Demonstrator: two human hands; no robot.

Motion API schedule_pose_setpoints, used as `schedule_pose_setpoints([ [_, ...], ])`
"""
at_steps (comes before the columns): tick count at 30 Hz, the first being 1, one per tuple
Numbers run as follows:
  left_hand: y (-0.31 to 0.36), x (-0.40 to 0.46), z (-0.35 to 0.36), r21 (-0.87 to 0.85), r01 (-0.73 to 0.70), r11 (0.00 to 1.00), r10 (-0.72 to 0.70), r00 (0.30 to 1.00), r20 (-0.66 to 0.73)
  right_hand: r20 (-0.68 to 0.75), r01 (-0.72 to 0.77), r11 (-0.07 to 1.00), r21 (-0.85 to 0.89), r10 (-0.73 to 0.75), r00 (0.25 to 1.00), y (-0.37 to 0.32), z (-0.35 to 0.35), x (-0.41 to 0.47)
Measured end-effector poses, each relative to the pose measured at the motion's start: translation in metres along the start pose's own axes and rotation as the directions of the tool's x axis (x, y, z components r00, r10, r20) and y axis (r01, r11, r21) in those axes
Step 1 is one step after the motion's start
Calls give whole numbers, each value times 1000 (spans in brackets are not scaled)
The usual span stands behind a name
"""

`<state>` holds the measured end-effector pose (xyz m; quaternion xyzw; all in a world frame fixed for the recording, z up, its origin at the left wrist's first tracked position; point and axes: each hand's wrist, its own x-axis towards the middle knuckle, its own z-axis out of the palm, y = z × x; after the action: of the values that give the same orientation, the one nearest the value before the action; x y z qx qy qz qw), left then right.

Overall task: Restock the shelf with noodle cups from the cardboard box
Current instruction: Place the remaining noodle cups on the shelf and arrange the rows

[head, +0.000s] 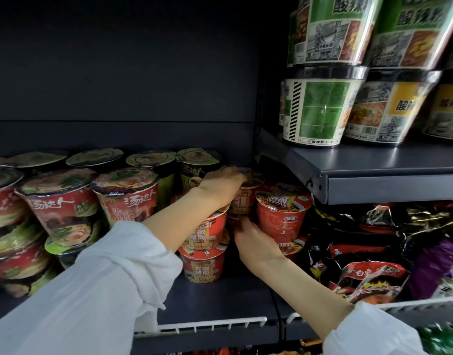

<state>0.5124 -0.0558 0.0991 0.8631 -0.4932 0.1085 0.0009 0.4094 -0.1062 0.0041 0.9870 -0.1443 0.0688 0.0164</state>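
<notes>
Red noodle cups stand stacked on the dark shelf [215, 298]. My left hand [221, 184] reaches deep into the shelf and grips the top of a red noodle cup [246, 198] in the back row. My right hand [255, 242] is lower, its fingers touching the cups beneath that one, next to another red cup [283, 213]. A front stack of two red cups [205, 254] stands just under my left forearm. The cardboard box is out of view.
Red and green noodle cups [58, 201] fill the shelf's left part. Large green bowls [323, 108] sit on the upper right shelf [389, 185], whose corner juts near my hands. Noodle packets [374, 278] lie at the lower right. A white wire rail [212, 325] edges the shelf front.
</notes>
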Motion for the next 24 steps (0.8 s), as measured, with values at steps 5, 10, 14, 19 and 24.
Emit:
schedule_pose_setpoints([
  [5,22,-29,-8,-276,-139,951,100,983,-152,-322,-77,996,43,87,943,10,0,-39],
  [10,40,-36,3,-168,-236,957,230,972,-53,-187,-320,939,-126,295,937,13,3,-68],
  [14,45,-29,4,-8,-224,975,224,974,-30,-232,-280,948,-154,241,942,20,-3,-64],
  [19,50,-46,0,186,-241,953,268,954,-136,-88,-152,987,-56,147,985,29,1,-72],
  [24,34,-61,-3,154,-202,967,223,965,-135,-158,-51,979,195,83,984,31,18,-69],
])
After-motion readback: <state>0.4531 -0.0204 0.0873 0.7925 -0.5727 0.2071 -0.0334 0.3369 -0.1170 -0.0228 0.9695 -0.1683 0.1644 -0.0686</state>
